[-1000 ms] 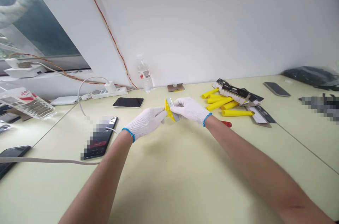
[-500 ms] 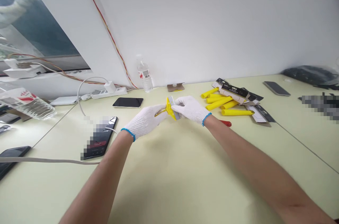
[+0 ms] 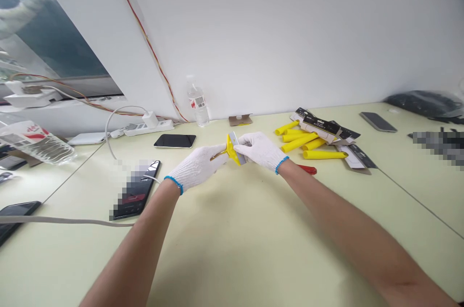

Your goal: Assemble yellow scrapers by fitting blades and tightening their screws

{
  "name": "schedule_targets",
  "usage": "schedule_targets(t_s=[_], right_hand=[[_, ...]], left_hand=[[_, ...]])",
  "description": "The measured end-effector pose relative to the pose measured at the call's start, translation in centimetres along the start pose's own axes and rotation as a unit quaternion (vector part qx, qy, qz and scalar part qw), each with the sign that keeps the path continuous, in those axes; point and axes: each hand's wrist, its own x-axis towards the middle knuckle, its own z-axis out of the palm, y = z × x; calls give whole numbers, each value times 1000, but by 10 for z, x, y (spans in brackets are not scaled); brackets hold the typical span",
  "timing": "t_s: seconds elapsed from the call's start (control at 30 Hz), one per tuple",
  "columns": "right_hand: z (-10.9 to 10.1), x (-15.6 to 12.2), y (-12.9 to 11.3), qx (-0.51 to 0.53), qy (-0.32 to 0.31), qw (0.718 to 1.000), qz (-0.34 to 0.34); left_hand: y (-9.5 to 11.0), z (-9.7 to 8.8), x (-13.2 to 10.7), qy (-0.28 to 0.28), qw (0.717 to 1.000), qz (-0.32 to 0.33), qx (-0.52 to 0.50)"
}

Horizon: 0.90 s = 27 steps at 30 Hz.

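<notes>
Right now, your white-gloved left hand [image 3: 197, 168] and white-gloved right hand [image 3: 259, 151] grip a yellow plastic scraper [image 3: 229, 150] with closed fingers, its steel blade [image 3: 237, 148] against your right fingers.

A pale green desk [image 3: 253, 249] holds phones [image 3: 175, 140], a power strip [image 3: 148, 127], and yellow tubes [image 3: 324, 154].

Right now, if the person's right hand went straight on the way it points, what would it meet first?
The yellow plastic scraper with its metal blade, which the right hand already seems to be gripping. Past that lies the left hand, though depth is hard to judge from this view.
</notes>
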Motion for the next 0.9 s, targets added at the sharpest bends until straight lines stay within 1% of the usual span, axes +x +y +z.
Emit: schedule_targets(t_s=[0.3,0.5,0.57,0.7,0.8,0.9], right_hand=[[-2,-2,-1,-22,-6,1000,-6],[-3,-2,-3,-34,-10,999,10],[-3,-3,-4,-25,-13,999,22],[-5,-5,-6,28,-43,998,47],[-6,-7,-9,34,-49,997,53],[-7,-6,-10,29,-52,997,56]], left_hand=[[0,1,1,2,1000,5,0],[3,1,0,-9,1000,0,6],[4,2,0,-11,1000,-2,5],[5,2,-1,-20,1000,-7,-3],[7,1,-2,-34,999,-3,-6],[11,-1,-4,-26,1000,11,8]])
